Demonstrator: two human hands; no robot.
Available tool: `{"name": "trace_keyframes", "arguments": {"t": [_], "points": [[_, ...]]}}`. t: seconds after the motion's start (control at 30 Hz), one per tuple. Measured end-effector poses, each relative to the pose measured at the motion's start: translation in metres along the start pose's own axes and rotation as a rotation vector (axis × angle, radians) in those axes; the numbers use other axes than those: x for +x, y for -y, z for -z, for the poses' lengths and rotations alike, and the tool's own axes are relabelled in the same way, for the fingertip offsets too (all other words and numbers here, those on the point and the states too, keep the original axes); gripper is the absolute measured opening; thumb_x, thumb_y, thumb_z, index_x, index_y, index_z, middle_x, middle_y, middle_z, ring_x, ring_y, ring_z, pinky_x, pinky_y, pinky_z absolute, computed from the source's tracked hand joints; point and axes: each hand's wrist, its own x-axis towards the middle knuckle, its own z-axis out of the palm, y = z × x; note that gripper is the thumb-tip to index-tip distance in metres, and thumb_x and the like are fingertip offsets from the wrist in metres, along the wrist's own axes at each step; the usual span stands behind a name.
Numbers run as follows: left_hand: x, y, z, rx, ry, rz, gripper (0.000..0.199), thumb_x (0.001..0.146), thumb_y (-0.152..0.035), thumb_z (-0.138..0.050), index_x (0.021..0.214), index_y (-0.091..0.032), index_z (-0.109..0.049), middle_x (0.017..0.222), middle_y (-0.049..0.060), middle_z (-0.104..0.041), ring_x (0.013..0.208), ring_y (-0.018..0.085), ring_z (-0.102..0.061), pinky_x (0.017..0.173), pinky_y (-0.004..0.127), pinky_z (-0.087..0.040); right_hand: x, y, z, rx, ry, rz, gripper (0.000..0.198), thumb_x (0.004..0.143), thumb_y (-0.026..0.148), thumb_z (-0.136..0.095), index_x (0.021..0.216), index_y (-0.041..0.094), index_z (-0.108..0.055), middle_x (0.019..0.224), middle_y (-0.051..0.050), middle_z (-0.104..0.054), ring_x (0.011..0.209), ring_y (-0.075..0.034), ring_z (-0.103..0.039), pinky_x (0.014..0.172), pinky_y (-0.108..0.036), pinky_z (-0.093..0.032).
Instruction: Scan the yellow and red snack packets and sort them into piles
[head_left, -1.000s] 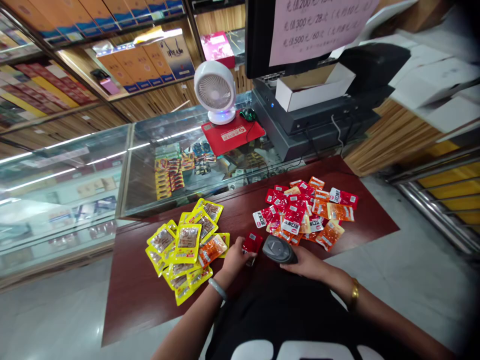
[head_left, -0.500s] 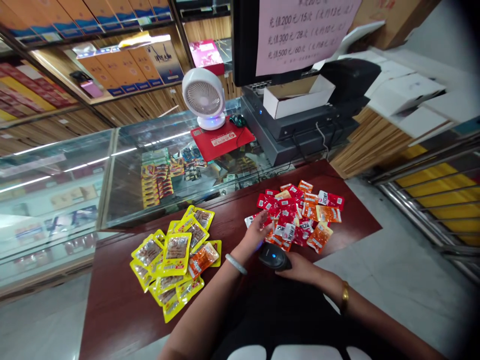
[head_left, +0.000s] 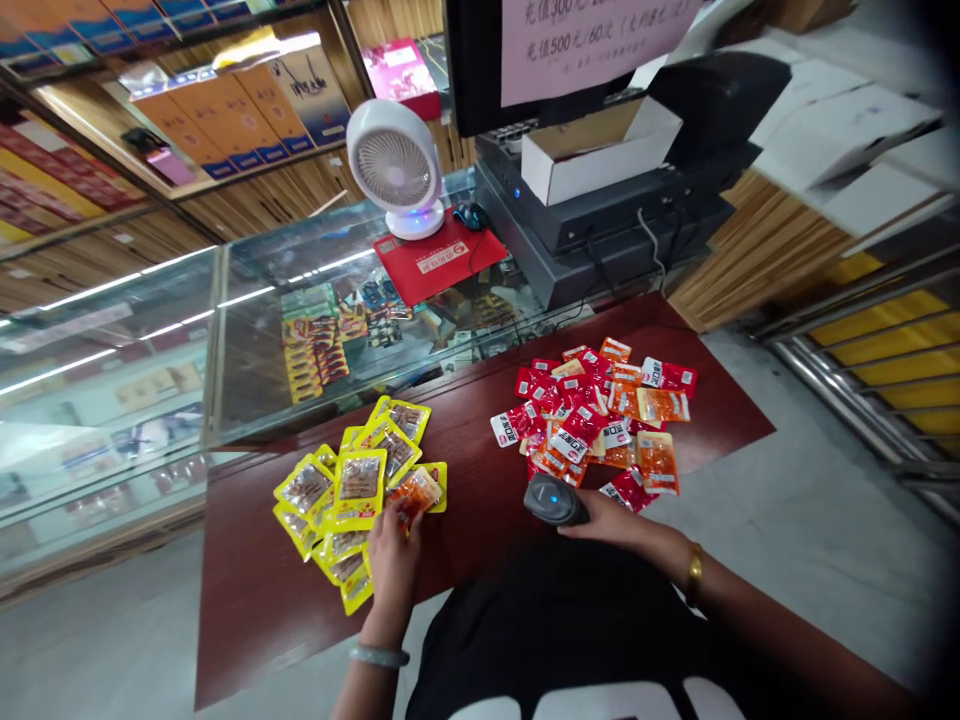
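Note:
My left hand [head_left: 395, 550] reaches to the pile of yellow-edged snack packets [head_left: 360, 476] on the left. Its fingers close on the near edge of an orange snack packet [head_left: 421, 487] lying on that pile; they partly cover it. My right hand [head_left: 606, 520] is wrapped around a dark handheld barcode scanner [head_left: 553, 500] with a small blue light on top. The scanner hangs just in front of a loose heap of red and orange snack packets [head_left: 581, 430] on the right.
Both piles lie on a dark red-brown board [head_left: 480, 440]. Behind it stands a glass display counter [head_left: 255, 330] with a red mat [head_left: 442, 255], a white fan [head_left: 395, 170] and a mouse [head_left: 471, 215]. A cash drawer unit [head_left: 555, 250] and monitor stand at the back right.
My left hand has moved left from the red and orange heap to the orange packet on the yellow pile. My right hand still holds the scanner. The view has shifted slightly down.

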Motion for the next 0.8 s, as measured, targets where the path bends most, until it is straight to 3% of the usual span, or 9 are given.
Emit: {"name": "trace_keyframes", "arguments": {"t": [0.1, 0.27, 0.37, 0.5, 0.63, 0.8], "points": [[-0.008, 0.005, 0.006, 0.175, -0.033, 0.056, 0.047, 0.092, -0.041, -0.049, 0.134, -0.019, -0.051, 0.124, 0.014, -0.061, 0.118, 0.030, -0.055, 0.102, 0.044, -0.044, -0.001, -0.002, -0.001, 0.017, 0.003, 0.010, 0.060, 0.074, 0.047, -0.079, 0.125, 0.018, -0.066, 0.124, -0.011, -0.072, 0.115, -0.034, -0.066, 0.104, -0.052, -0.048], [0.005, -0.010, 0.020, 0.378, 0.063, -0.015, 0.058, 0.089, -0.039, -0.056, 0.143, -0.019, -0.046, 0.134, 0.015, -0.055, 0.118, 0.032, -0.051, 0.103, 0.044, -0.040, 0.007, -0.003, -0.003, -0.055, -0.014, 0.035, 0.055, 0.075, 0.048, -0.078, 0.120, 0.018, -0.069, 0.116, -0.011, -0.075, 0.111, -0.035, -0.068, 0.103, -0.053, -0.049], [0.017, -0.017, 0.023, 0.461, 0.072, -0.005, 0.056, 0.085, -0.039, -0.061, 0.136, -0.017, -0.053, 0.136, 0.017, -0.052, 0.115, 0.034, -0.051, 0.098, 0.045, -0.041, 0.014, 0.001, -0.007, -0.072, 0.000, 0.045, 0.055, 0.074, 0.046, -0.078, 0.120, 0.018, -0.068, 0.118, -0.011, -0.074, 0.112, -0.035, -0.067, 0.103, -0.053, -0.048], [0.022, -0.021, 0.023, 0.522, 0.087, -0.011, 0.044, 0.081, -0.043, -0.065, 0.115, -0.014, -0.062, 0.123, 0.018, -0.058, 0.113, 0.036, -0.052, 0.094, 0.046, -0.042, 0.019, 0.008, -0.011, -0.051, 0.031, 0.070, 0.058, 0.075, 0.045, -0.078, 0.126, 0.018, -0.065, 0.120, -0.011, -0.073, 0.113, -0.034, -0.067, 0.104, -0.052, -0.048], [0.024, -0.027, 0.023, 0.447, 0.179, -0.055, 0.033, 0.085, -0.038, -0.062, 0.109, -0.016, -0.060, 0.102, 0.014, -0.067, 0.106, 0.032, -0.059, 0.094, 0.043, -0.042, 0.018, 0.013, -0.013, -0.045, 0.018, 0.087, 0.059, 0.075, 0.044, -0.078, 0.126, 0.018, -0.065, 0.121, -0.011, -0.073, 0.113, -0.034, -0.067, 0.104, -0.051, -0.048], [0.027, -0.055, 0.010, 0.120, 0.416, -0.032, 0.038, 0.080, -0.042, -0.069, 0.107, -0.019, -0.057, 0.088, 0.007, -0.070, 0.087, 0.025, -0.067, 0.076, 0.031, -0.045, 0.015, 0.029, -0.014, -0.058, -0.010, 0.073, 0.061, 0.073, 0.043, -0.080, 0.127, 0.018, -0.065, 0.123, -0.012, -0.072, 0.114, -0.036, -0.066, 0.103, -0.052, -0.049]]}}
